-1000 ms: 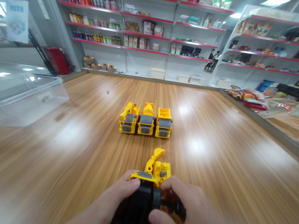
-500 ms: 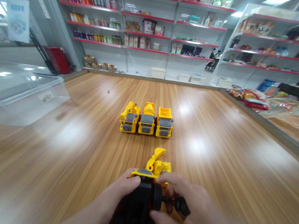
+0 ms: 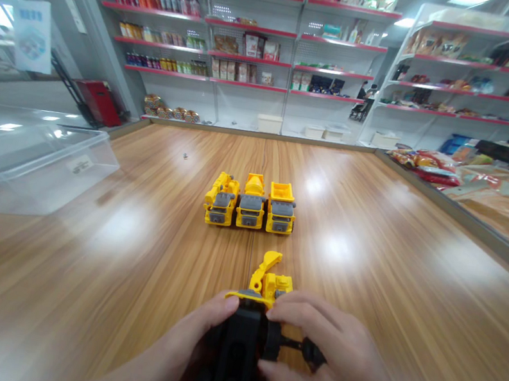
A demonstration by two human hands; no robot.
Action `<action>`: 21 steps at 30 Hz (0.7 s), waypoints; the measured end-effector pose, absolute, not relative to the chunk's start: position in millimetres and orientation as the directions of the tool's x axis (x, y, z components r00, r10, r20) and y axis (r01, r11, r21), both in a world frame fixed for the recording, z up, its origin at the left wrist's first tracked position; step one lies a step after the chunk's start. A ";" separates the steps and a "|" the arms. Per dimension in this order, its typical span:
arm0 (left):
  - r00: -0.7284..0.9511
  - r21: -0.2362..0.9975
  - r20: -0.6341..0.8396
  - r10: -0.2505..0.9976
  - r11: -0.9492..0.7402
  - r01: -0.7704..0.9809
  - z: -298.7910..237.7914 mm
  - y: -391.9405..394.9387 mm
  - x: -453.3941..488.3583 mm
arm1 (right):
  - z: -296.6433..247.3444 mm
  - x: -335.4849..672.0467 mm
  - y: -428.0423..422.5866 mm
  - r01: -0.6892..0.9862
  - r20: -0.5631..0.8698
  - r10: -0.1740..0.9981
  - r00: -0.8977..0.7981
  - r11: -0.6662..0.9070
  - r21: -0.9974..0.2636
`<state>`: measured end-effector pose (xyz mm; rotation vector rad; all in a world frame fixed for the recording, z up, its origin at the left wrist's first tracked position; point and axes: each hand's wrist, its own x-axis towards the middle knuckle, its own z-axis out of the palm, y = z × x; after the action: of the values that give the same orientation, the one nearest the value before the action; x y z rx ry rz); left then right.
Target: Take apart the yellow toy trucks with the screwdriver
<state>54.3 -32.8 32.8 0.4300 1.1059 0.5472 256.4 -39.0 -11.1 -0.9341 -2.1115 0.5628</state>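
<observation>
A toy truck (image 3: 236, 356) is held close to me with its black underside turned up and a yellow front edge at its far end. My left hand (image 3: 196, 330) grips its left side, thumb near that yellow edge. My right hand (image 3: 329, 356) has its fingertips and thumb around a black wheel (image 3: 272, 341) at the truck's right side. From the wheel a thin black shaft (image 3: 291, 343) runs to a dark end piece (image 3: 313, 354) by the palm, whose kind I cannot make out. Just beyond is a yellow excavator top with a raised arm (image 3: 266, 270), partly hidden.
Three yellow toy trucks stand side by side further off: a crane truck (image 3: 222, 199), a mixer truck (image 3: 251, 203) and a dump truck (image 3: 281, 209). A clear plastic bin (image 3: 42, 174) sits on the left. Packaged goods (image 3: 438, 169) lie along the right; stocked shelves (image 3: 247, 59) line the back.
The held truck has shifted slightly to the right and tilted a little. My right hand has moved slightly right, and more of the shaft shows beside the wheel.
</observation>
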 end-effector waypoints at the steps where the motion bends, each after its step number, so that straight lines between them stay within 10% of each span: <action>1: 0.340 0.566 -0.724 0.600 0.799 -0.204 31.7 -32.5 54.2 | -12.0 256.6 -39.4 0.446 0.445 0.768 -0.460 0.634 -0.632; 10: 0.325 0.523 -0.717 0.617 0.784 -0.335 24.7 -28.0 48.9 | -1.4 265.2 -30.2 0.540 0.478 0.775 -0.414 0.632 -0.556; 21: 0.342 0.528 -0.677 0.652 0.753 -0.392 22.1 -26.5 49.2 | -2.3 294.9 1.2 0.931 0.131 0.941 -0.313 0.331 -0.152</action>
<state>49.2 -26.5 22.1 0.2929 1.0139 0.6916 294.9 1.2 -2.3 -1.7105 -2.3966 0.0712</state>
